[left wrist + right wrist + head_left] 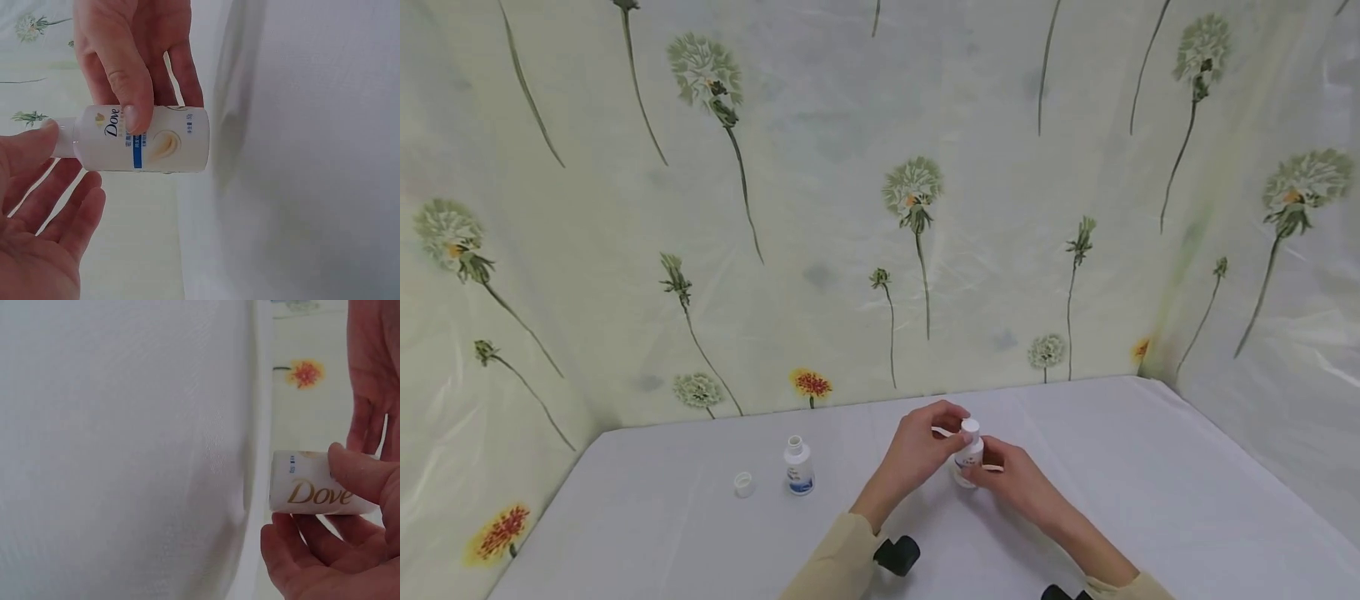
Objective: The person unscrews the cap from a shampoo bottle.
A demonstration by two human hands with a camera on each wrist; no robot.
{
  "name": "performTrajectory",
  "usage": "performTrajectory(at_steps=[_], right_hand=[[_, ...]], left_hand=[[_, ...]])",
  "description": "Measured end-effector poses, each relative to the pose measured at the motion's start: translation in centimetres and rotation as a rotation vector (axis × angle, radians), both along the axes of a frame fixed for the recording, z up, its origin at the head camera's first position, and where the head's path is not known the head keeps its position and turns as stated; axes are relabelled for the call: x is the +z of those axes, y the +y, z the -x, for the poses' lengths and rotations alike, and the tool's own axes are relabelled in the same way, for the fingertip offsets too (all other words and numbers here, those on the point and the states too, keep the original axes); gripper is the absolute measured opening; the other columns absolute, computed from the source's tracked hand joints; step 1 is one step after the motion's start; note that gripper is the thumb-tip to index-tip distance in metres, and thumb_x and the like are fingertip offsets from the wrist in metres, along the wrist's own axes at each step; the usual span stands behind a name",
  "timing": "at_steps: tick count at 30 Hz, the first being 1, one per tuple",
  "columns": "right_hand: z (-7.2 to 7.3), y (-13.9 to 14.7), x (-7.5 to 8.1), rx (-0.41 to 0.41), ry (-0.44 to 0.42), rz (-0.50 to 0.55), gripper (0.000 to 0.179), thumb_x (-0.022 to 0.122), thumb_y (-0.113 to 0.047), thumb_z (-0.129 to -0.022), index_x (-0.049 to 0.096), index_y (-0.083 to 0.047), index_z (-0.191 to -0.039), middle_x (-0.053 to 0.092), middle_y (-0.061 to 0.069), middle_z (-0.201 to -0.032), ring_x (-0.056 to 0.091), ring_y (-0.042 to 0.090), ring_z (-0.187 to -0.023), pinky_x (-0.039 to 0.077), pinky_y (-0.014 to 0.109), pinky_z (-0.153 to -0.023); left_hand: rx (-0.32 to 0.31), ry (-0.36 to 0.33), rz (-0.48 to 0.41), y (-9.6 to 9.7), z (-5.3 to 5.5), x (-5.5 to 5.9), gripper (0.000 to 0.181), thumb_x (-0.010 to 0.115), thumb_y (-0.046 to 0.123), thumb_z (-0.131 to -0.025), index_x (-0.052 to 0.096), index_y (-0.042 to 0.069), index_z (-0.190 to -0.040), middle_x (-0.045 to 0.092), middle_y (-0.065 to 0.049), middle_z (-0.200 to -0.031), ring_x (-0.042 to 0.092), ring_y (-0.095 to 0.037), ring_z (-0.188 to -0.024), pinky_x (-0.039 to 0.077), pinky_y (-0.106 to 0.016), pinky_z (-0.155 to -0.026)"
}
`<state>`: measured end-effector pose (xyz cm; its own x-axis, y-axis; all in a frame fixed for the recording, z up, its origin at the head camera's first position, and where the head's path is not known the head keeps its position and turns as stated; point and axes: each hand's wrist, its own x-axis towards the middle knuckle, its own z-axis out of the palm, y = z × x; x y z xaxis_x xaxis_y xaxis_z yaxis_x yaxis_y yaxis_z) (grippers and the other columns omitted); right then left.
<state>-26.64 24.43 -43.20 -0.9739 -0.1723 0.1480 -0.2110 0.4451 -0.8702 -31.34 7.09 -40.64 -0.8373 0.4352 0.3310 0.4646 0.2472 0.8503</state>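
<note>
Nine-o'clock bottle [800, 470]: uncapped. Held bottle [164, 144] is being gripped by right hand [1018, 479]; white cap [971, 427], still on, is being pinched by left hand [917, 448].

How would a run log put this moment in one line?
left hand: grips cap | right hand: holds bottle | open bottle: upright on table | loose cap: beside it

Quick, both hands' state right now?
Left hand: pinching the white cap of the Dove bottle.
Right hand: holding the Dove bottle by its body.
</note>
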Motion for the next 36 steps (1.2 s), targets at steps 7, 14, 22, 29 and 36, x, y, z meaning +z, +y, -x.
performTrajectory(at_steps=[7, 14, 22, 29, 36], right_hand=[[-1.4, -0.4, 0.5, 0.018, -0.012, 0.066, 0.046, 0.07, -0.017, -0.092, 0.055, 0.003, -0.131, 0.064, 0.016, -0.119, 0.062, 0.031, -0.111, 0.053, 0.031, -0.081], [-2.4, -1.0, 0.8, 0.033, -0.009, 0.077, 0.045, 0.07, -0.018, -0.092, 0.056, 0.001, -0.13, 0.065, 0.015, -0.118, 0.063, 0.031, -0.11, 0.054, 0.034, -0.085], [-3.2, -1.6, 0.8, 0.053, 0.001, 0.097, 0.043, 0.07, -0.017, -0.092, 0.056, 0.001, -0.129, 0.064, 0.015, -0.12, 0.062, 0.028, -0.108, 0.053, 0.03, -0.085], [-3.4, -2.1, 1.0, 0.073, 0.025, 0.088, 0.041, 0.069, -0.017, -0.093, 0.057, 0.0, -0.128, 0.064, 0.013, -0.121, 0.06, 0.028, -0.111, 0.052, 0.033, -0.09], [-3.9, -2.9, 1.4, 0.118, 0.046, 0.104, 0.033, 0.067, -0.015, -0.094, 0.059, -0.002, -0.124, 0.063, 0.014, -0.119, 0.058, 0.028, -0.11, 0.05, 0.027, -0.09]], left_hand=[[-0.045, 0.041, 0.018, -0.9, -1.3, 1.0, 0.024, 0.072, 0.014, -0.091, 0.07, 0.014, -0.115, 0.068, 0.012, -0.097, 0.06, -0.002, -0.09, 0.051, -0.021, -0.079], [-0.067, 0.077, 0.042, -1.8, -2.1, 1.4, 0.028, 0.071, 0.014, -0.092, 0.07, 0.012, -0.119, 0.068, 0.011, -0.105, 0.06, -0.001, -0.093, 0.051, -0.02, -0.08], [-0.087, 0.057, 0.04, -2.7, -2.5, 1.2, 0.028, 0.072, 0.016, -0.091, 0.07, 0.015, -0.119, 0.068, 0.012, -0.105, 0.06, -0.002, -0.093, 0.051, -0.021, -0.08], [-0.138, 0.07, 0.05, -3.6, -2.5, 1.5, 0.027, 0.07, 0.019, -0.093, 0.068, 0.016, -0.12, 0.068, 0.01, -0.109, 0.061, -0.003, -0.096, 0.052, -0.024, -0.083], [-0.244, 0.033, 0.044, -4.5, -2.4, 1.8, 0.027, 0.064, 0.013, -0.096, 0.067, 0.015, -0.123, 0.068, 0.007, -0.117, 0.061, -0.006, -0.103, 0.05, -0.027, -0.089]])
